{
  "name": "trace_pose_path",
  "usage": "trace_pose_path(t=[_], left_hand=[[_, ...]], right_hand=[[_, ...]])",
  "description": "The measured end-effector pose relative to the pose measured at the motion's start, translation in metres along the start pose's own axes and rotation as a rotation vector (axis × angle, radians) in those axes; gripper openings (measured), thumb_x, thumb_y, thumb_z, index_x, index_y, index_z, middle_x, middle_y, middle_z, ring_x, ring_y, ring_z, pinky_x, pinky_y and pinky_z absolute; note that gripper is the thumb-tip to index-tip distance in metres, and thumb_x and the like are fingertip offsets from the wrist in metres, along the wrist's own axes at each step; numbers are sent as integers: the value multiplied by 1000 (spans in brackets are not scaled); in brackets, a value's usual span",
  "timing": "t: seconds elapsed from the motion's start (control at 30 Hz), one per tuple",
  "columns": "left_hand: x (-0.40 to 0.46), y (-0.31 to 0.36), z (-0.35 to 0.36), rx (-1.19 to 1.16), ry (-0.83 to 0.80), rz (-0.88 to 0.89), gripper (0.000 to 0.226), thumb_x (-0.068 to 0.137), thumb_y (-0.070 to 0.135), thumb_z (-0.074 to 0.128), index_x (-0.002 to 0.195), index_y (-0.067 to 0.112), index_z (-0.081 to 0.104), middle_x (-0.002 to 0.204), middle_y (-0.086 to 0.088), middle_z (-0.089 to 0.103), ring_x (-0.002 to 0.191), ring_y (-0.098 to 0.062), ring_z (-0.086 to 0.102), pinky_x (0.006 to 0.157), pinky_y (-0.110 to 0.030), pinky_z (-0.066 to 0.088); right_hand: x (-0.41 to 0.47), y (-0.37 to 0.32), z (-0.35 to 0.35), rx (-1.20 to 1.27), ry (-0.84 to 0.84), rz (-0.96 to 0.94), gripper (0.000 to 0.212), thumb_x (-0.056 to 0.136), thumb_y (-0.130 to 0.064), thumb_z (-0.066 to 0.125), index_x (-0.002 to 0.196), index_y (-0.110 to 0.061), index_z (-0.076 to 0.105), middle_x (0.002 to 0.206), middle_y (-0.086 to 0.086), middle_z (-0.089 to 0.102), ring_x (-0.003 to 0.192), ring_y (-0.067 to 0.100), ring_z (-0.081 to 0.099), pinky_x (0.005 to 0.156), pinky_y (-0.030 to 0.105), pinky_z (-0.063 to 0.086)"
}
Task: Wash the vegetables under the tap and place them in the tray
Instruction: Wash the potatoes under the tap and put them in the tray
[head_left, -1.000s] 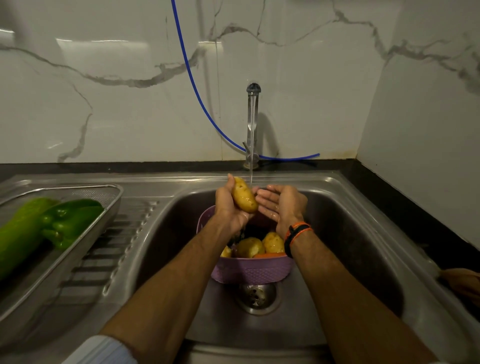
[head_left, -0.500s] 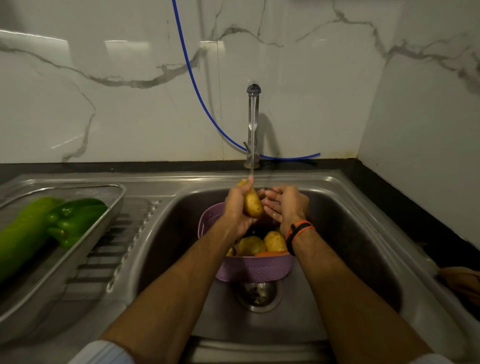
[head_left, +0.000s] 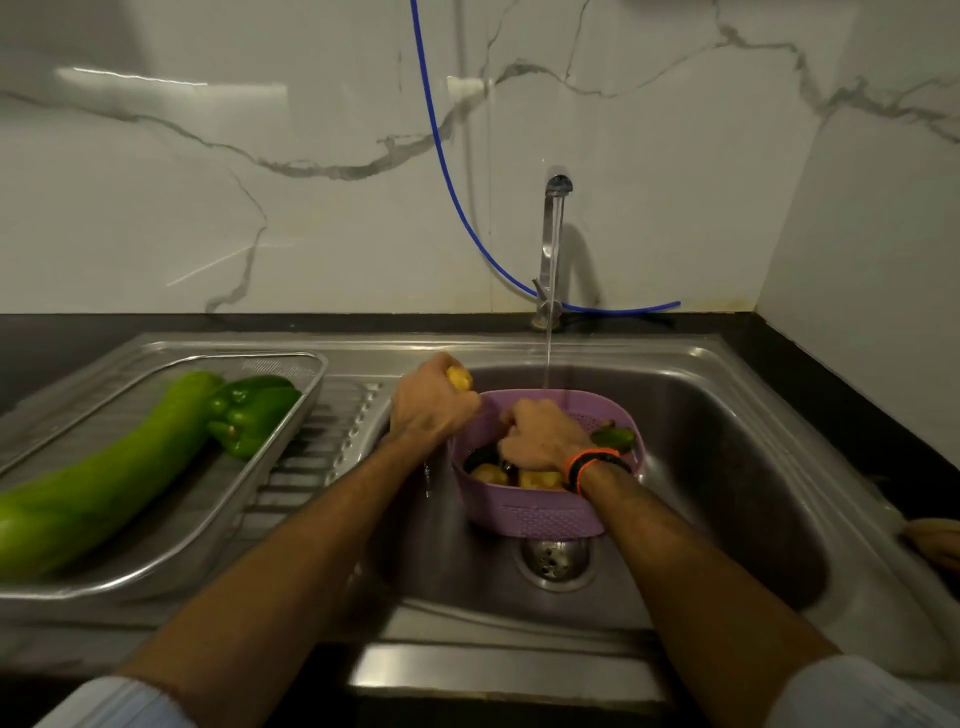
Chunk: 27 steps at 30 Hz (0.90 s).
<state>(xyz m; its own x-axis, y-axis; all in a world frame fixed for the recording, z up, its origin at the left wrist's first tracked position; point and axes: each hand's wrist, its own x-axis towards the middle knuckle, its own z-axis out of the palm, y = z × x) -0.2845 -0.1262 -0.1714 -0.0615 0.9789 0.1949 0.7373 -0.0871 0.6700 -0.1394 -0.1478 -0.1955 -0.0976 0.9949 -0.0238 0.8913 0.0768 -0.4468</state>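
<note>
My left hand grips a yellow potato over the sink's left rim, left of the water stream. My right hand reaches down into the purple basket in the sink, fingers curled among the vegetables; what it holds is hidden. Potatoes and a green vegetable lie in the basket. The tap runs, its water falling into the basket's far side. The metal tray on the drainboard at left holds a long green gourd and a green capsicum.
The steel sink has its drain just in front of the basket. A blue hose runs down the marble wall behind the tap. A brownish object lies at the right edge on the dark counter.
My left hand carried the potato out of the water stream and to the left, toward the tray. My right hand dropped from beside the potato down into the purple basket.
</note>
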Motion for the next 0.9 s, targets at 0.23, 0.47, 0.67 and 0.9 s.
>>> trace_pose_path(t=[0.23, 0.47, 0.67, 0.9], left_hand=[[-33, -21, 0, 215, -174, -8, 42, 78, 29, 68, 118, 22, 59, 113, -10, 66, 105, -31, 62, 85, -37, 49], [-24, 12, -40, -29, 149, 125, 40, 81, 19, 70, 119, 21, 58, 95, 0, 60, 87, -21, 57, 72, -30, 45], [-45, -11, -12, 182, -169, -8, 43, 81, 26, 67, 122, 22, 56, 113, -9, 66, 103, -30, 62, 84, -38, 53], [-30, 9, -40, -6, 155, 126, 41, 84, 19, 70, 121, 21, 54, 96, 2, 58, 81, -15, 53, 68, -27, 44]], right_hand=[[-11, -14, 19, -256, -252, -118, 31, 88, -26, 56, 110, -7, 64, 113, 19, 66, 101, 36, 62, 82, 38, 51], [-10, -9, 21, -249, -222, -125, 34, 92, -34, 55, 111, -9, 67, 113, 18, 67, 103, 36, 63, 76, 30, 43], [-10, -7, 22, -236, -242, -130, 29, 91, -31, 57, 105, -7, 66, 110, 17, 68, 97, 34, 63, 72, 29, 42], [-8, -7, 23, -247, -261, -128, 42, 92, -45, 57, 116, -12, 66, 113, 12, 66, 100, 30, 63, 76, 29, 43]])
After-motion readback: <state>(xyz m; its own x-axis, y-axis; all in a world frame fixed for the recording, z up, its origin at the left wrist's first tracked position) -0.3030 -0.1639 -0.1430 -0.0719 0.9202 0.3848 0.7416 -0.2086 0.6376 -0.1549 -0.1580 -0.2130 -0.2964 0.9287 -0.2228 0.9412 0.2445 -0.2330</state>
